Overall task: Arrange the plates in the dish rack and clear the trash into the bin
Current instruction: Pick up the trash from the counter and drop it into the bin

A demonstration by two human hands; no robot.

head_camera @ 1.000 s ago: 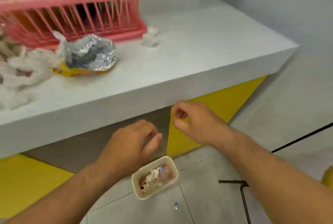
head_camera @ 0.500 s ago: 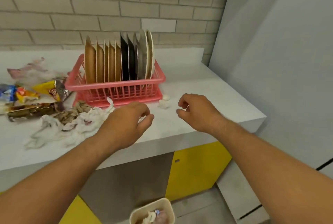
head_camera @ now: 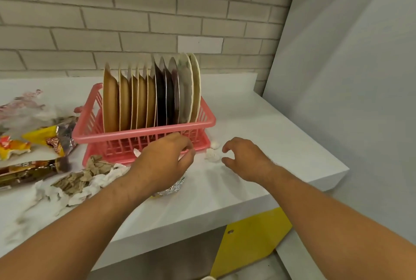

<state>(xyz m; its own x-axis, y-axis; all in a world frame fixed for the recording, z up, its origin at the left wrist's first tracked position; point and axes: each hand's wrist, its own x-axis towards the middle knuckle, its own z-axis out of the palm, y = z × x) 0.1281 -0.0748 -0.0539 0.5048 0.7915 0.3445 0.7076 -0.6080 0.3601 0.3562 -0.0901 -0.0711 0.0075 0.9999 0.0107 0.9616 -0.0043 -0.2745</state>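
1. Much bare counter (head_camera: 258, 126) lies right, out to its front edge
2. Pink dish rack (head_camera: 144, 137) holds the plates (head_camera: 153, 97) upright
3. Wrappers (head_camera: 45, 140) left; print unreadable
4. My left hand (head_camera: 162, 162) and right hand (head_camera: 245, 160) hover loosely curled, empty, tissue wad (head_camera: 212, 155) between

Plates (head_camera: 155, 97) upright in pink rack (head_camera: 144, 137); trash (head_camera: 74, 180) on counter.

Plates (head_camera: 155, 97) are stood upright in a pink rack (head_camera: 144, 137); both hands, left (head_camera: 162, 164) and right (head_camera: 245, 160), are held over the littered surface (head_camera: 258, 122).
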